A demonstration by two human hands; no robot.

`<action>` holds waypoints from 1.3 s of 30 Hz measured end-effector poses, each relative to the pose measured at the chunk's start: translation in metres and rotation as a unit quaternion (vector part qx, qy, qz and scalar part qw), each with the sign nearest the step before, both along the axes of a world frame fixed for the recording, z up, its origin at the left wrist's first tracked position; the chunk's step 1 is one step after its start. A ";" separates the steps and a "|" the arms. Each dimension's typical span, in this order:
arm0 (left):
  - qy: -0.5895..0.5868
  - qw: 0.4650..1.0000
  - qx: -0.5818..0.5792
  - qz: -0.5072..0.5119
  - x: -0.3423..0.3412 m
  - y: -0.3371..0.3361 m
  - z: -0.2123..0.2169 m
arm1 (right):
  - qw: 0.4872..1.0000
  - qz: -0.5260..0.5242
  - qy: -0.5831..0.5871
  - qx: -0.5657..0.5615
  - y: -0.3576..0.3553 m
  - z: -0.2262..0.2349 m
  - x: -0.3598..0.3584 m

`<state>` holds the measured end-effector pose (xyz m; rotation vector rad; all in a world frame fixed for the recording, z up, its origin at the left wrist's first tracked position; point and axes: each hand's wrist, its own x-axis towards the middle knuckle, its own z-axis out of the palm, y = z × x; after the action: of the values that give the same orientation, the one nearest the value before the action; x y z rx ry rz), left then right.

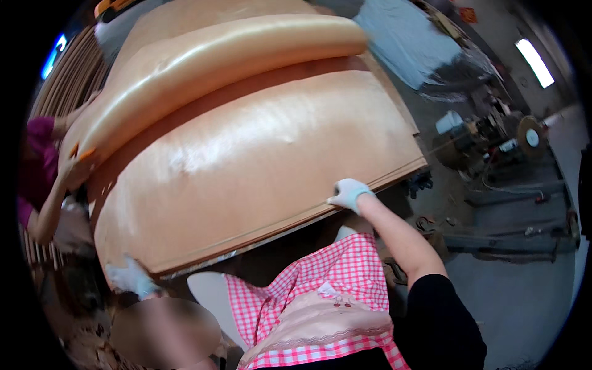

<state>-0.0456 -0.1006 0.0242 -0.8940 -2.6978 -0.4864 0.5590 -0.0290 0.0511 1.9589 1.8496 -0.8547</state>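
A broad tan sheet, like wood veneer point(265, 154), lies on a stack of similar sheets in front of me. My right hand point(351, 194), in a pale glove, is closed on the front edge of the top sheets, thumb above. At the near left corner of the stack is my left hand point(131, 277), gloved too, with thumb apart and fingers spread against the edge; it is slightly blurred. Across the far part, another tan sheet point(234, 52) bulges up in a long rounded fold. A co-worker's hand point(77, 169) rests at its left end beside something small and orange.
The co-worker in a purple top point(40, 166) stands at the left side of the stack. Behind them lean stacked brown boards point(71, 74). A pale blue cover point(401, 43) lies at the far right. Machinery with a round wheel point(529, 137) stands on the right.
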 end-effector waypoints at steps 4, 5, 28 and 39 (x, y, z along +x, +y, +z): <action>-0.098 0.910 -0.098 -0.391 0.245 0.024 -0.008 | 0.999 -0.007 0.006 0.033 -0.004 -0.011 0.004; -0.096 0.883 -0.112 -0.446 0.294 0.023 -0.004 | 1.000 -0.009 0.015 0.025 -0.003 -0.006 0.001; -0.112 0.826 -0.199 -0.515 0.401 0.040 -0.014 | 0.961 -0.247 -0.121 0.041 0.010 -0.029 0.366; -0.152 0.829 -0.054 -0.535 0.389 0.030 -0.022 | 0.812 -0.312 0.071 0.488 -0.064 -0.053 0.247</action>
<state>0.3437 -0.0706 0.0017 -2.5335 -2.1909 -0.7045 0.8063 -0.0931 -0.0016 3.3314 1.9204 -0.1029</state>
